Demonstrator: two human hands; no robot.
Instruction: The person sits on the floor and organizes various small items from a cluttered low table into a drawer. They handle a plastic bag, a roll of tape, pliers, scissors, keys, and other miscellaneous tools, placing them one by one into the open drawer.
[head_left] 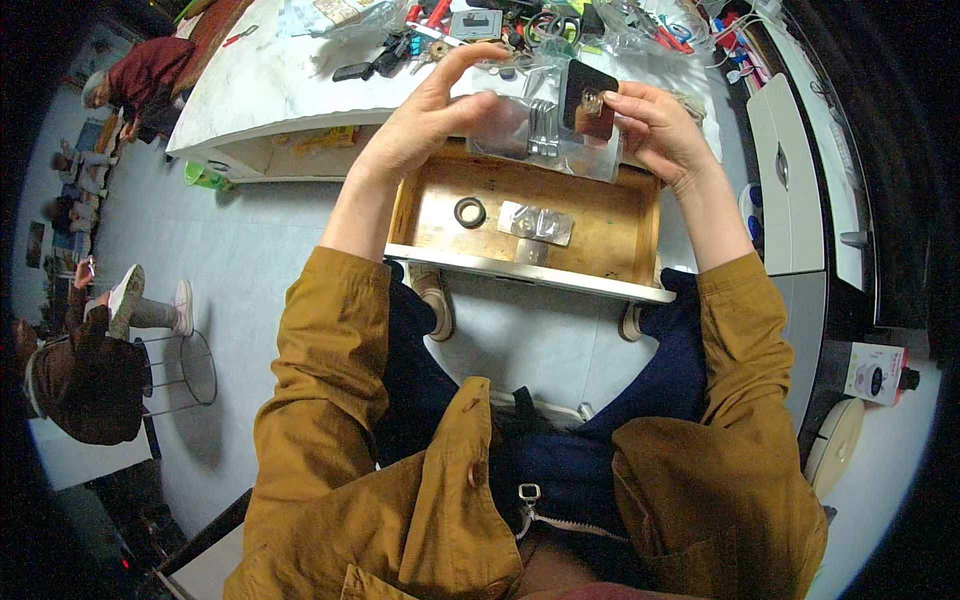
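Marbled tabletop [270,75], head view: clear plastic bag [562,142] sits above the open wooden drawer [610,235]. Its black card's [578,92] long axis points away from the person. Right hand [662,132] pinches its right side; left hand [425,115], thumb and forefinger spread, contact unclear.

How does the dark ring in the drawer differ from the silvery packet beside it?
Shape: the dark ring is round with an open middle, while the silvery packet is an elongated, roughly rectangular strip.
Colour: the ring is mostly blackish; the packet is pale and shiny.
Size: the packet is clearly longer than the ring is wide.
Shared: both lie in the open wooden drawer.
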